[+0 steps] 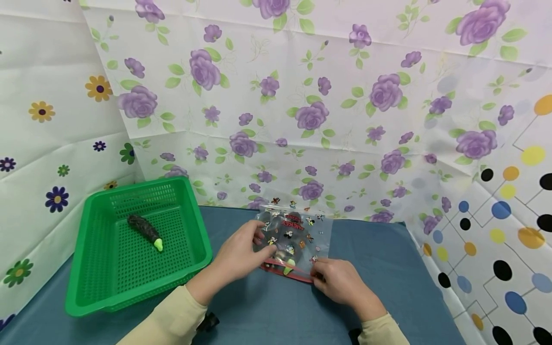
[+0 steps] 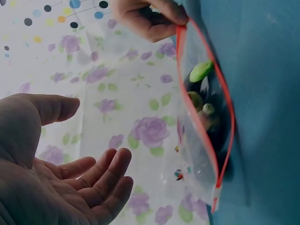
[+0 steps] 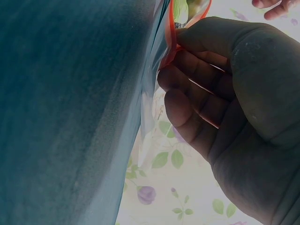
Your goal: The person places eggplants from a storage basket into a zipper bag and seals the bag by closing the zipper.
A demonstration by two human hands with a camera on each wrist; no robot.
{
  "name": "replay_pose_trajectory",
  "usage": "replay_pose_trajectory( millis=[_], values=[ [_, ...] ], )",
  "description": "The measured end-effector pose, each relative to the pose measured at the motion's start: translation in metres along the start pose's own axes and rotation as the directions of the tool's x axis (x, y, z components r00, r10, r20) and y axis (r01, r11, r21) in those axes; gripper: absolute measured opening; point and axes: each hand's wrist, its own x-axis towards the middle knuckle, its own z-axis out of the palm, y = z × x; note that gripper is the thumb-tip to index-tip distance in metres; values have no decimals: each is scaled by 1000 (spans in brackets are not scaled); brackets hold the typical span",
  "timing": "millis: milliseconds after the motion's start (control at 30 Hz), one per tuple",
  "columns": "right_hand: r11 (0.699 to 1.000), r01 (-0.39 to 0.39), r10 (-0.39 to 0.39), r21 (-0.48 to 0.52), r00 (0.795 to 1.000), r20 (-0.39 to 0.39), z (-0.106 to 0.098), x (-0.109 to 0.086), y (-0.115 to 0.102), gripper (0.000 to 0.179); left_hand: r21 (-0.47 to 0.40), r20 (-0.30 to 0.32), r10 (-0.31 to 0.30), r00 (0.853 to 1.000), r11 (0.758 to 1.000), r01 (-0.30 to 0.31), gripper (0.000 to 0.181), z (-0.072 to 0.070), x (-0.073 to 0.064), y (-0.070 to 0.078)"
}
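Note:
A clear zip bag (image 1: 321, 237) with cartoon prints and a red zip edge lies on the blue cloth. Its mouth gapes in the left wrist view, where dark vegetables show inside, one with a light green tip (image 2: 201, 71). My right hand (image 1: 340, 282) pinches the red edge near its right end; in the right wrist view, the thumb and index finger close on that strip (image 3: 171, 35). Over the bag's left side hovers my left hand (image 1: 239, 251), fingers spread and relaxed. Nothing is in its palm in the left wrist view.
To the left stands a green plastic basket (image 1: 82, 244). A dark, eggplant-like vegetable (image 1: 144, 229) with a light green end lies in it. Flowered sheets (image 1: 258, 96) hang behind the table, and a dotted sheet (image 1: 502, 270) borders the right side.

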Motion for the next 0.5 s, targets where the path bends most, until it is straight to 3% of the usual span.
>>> replay_pose_trajectory(
  millis=[200, 500],
  values=[
    [1000, -2, 2, -2, 1000, -1, 1, 0, 0, 12, 46, -41, 0, 999, 999, 2, 65, -15, 0, -1],
    [1000, -9, 9, -16, 1000, 8, 0, 0, 0, 11, 70, -43, -5, 999, 998, 8, 68, -40, -1, -5]
  ],
)
